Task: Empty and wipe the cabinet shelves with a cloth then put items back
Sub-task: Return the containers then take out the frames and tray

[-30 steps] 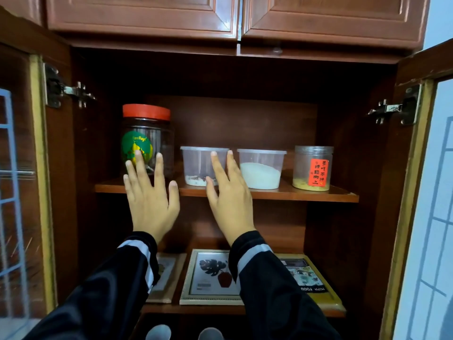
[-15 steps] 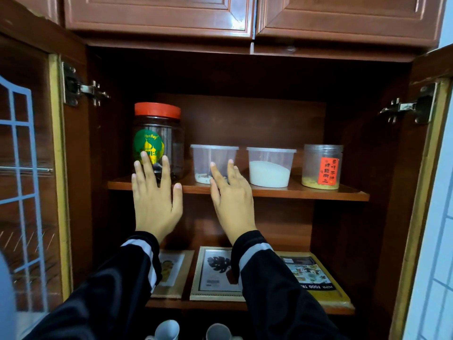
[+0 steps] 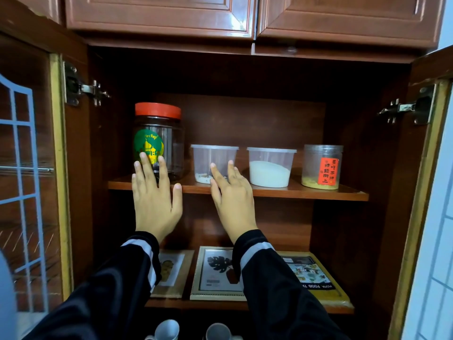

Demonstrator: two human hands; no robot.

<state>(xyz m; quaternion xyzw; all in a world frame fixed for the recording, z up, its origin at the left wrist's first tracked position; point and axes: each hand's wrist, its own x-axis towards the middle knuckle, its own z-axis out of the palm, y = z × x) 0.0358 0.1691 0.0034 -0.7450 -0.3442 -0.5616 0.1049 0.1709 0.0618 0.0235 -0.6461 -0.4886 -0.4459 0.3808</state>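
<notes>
The open cabinet's upper shelf (image 3: 306,192) carries a tall clear jar (image 3: 169,148) with a red lid and green label at the left. Right of it stand a nearly empty clear tub (image 3: 208,158), a tub of white grains (image 3: 269,168) and a small jar (image 3: 321,168) with a red label and yellow contents. My left hand (image 3: 154,202) is raised with straight spread fingers just in front of the tall jar. My right hand (image 3: 232,200) is raised flat in front of the nearly empty tub. Neither hand holds anything. No cloth is in view.
The lower shelf (image 3: 220,306) holds framed pictures (image 3: 215,276) lying flat and a yellow-edged book (image 3: 316,283). Two white cups (image 3: 169,330) show at the bottom edge. Glass-paned doors (image 3: 27,180) stand open on both sides. Shut cupboard doors (image 3: 159,13) sit above.
The view has shifted so the cabinet sits a little further right and lower. Both hands stay raised and flat; their fingertips now lie lower against the jar and tub.
</notes>
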